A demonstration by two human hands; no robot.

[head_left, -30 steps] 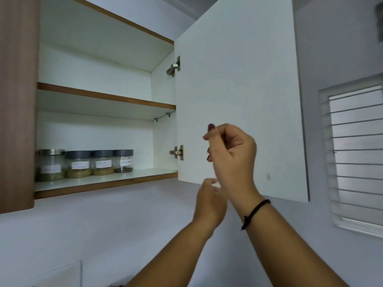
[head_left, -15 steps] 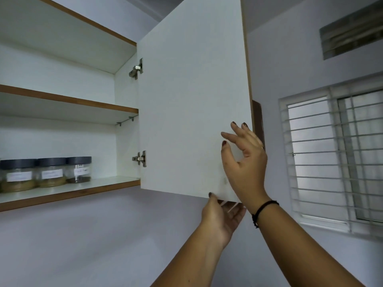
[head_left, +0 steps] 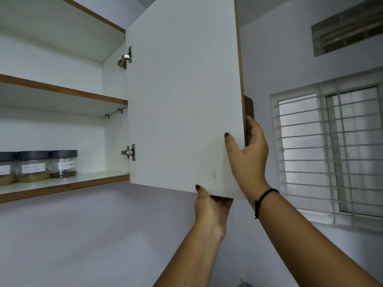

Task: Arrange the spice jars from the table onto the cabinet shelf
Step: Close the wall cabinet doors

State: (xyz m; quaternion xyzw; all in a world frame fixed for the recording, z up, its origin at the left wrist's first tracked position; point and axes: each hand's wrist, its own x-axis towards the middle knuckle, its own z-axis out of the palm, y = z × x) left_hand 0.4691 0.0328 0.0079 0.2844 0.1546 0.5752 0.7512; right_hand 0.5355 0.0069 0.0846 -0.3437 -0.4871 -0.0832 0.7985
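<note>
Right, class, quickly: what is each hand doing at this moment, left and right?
Left hand: holding the door by its bottom edge.
Right hand: gripping the door's side edge.

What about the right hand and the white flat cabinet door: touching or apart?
Touching. Head view: the right hand grips the white flat cabinet door, thumb on its face.

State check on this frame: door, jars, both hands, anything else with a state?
Cabinet door: open, swung outward.
Spice jars: three in view, upright, lids on, in a row on the lower shelf.
Left hand: grips the door's bottom edge.
Right hand: grips the door's free side edge.
Window: cannot tell whether open or shut.
</note>
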